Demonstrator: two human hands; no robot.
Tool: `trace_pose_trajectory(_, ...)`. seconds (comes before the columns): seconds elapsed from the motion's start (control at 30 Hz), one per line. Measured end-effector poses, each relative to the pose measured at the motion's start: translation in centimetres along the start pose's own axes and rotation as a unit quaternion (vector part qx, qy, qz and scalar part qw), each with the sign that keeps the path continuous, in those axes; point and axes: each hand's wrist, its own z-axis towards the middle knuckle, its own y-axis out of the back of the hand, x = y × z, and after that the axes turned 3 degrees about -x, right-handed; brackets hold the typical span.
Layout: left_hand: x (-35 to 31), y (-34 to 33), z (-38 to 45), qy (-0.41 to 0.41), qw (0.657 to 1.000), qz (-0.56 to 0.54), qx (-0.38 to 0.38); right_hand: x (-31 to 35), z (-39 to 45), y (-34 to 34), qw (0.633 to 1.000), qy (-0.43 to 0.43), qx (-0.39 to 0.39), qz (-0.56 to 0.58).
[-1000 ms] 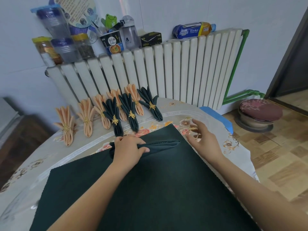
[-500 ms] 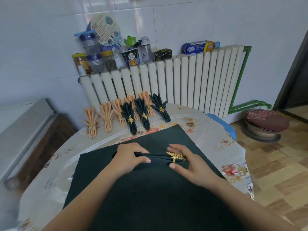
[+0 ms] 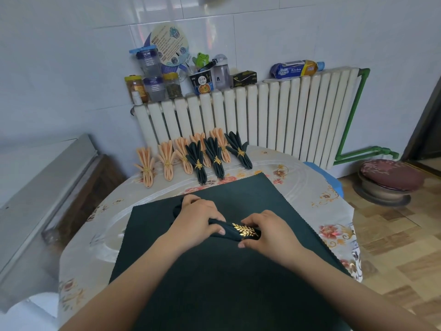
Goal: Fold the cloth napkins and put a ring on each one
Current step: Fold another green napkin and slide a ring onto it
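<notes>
The rolled dark-green cloth napkin lies on a flat dark-green cloth sheet spread over the counter, its long axis running left to right, dipping slightly rightward. The left hand curls its fingers round the roll's left part, while the right hand pinches the gold leaf-patterned ring on the right end. Behind, ringed peach and green napkins line the far edge — a spare gold ring lies nearby.

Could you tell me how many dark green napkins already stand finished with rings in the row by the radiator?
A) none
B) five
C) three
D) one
C: three dark green ringed napkins stand in the row among the peach napkins, apart from the rolled one that the left hand and right hand grip.
</notes>
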Motion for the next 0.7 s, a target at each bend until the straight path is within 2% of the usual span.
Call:
trace_pose_trajectory(0.33,0.3,-0.7,-0.4,-0.015,0.998,-0.035,0.045,2.3,-0.5,-1.1,1.000,-0.001,0.010,-0.013)
trace_pose_trajectory(0.53,0.7,-2.4,-2.1,-0.095,0.992,0.043,0.075,3.2,-1.7,-3.2,0.993,-0.040,0.077,-0.082)
trace_pose_trajectory(0.63,1.7,-3.2,-3.5,-0.049,0.994,0.082,0.052,3.7,-1.6,-3.8,0.993,-0.068,0.086,-0.053)
trace_pose_trajectory(0.7,1.9,-3.7,-4.7,0.034,0.997,0.062,-0.013,3.6,-1.2,-3.9,0.991,-0.102,0.091,-0.006)
